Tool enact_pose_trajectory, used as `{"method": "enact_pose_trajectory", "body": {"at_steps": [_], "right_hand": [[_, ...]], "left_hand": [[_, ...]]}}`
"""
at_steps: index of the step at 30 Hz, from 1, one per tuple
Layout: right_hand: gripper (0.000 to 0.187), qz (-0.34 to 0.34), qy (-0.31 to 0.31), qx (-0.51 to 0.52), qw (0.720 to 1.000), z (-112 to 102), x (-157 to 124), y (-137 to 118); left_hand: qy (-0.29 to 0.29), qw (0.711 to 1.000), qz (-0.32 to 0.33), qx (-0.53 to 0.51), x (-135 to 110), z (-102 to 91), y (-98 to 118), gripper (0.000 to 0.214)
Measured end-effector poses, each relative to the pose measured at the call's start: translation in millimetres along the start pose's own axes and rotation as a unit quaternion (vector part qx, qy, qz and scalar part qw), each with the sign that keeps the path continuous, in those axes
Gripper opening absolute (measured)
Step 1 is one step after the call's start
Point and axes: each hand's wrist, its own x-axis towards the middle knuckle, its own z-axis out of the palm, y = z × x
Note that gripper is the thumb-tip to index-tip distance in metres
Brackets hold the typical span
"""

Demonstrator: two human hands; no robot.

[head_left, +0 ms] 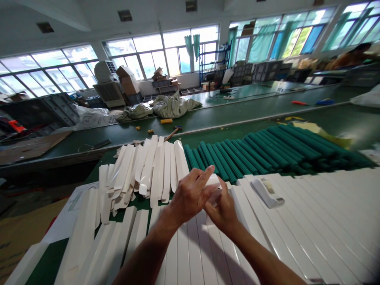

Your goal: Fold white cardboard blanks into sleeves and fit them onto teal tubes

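Observation:
My left hand [191, 196] and my right hand [223, 209] meet above a row of long white flat strips [311, 221] laid side by side on the green table. Both hands are closed on a small white piece [214, 181] held between them; my left thumb and forefinger pinch its top, and the right fingers curl under it. Its exact shape is mostly hidden by my fingers.
A loose heap of shorter white pieces [145, 170] lies just beyond my hands. A long row of green rods [267, 152] stretches to the right. A white bracket [267, 193] rests on the strips. Farther green benches [208, 114] hold bags, tools and boxes.

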Motion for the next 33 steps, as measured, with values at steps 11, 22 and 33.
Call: {"method": "enact_pose_trajectory", "body": {"at_steps": [11, 22, 33], "right_hand": [[0.068, -0.005, -0.028, 0.028, 0.999, 1, 5, -1], [0.074, 0.001, -0.054, 0.052, 0.997, -2, 6, 1], [0.068, -0.072, -0.075, 0.054, 0.993, -4, 10, 6]], "left_hand": [[-0.117, 0.993, -0.023, 0.008, 12, -18.0, 13, 0.036], [-0.094, 0.987, 0.046, 0.12, 6, -8.6, 16, 0.042], [-0.187, 0.959, 0.098, 0.19, 12, -17.4, 14, 0.044]]}}
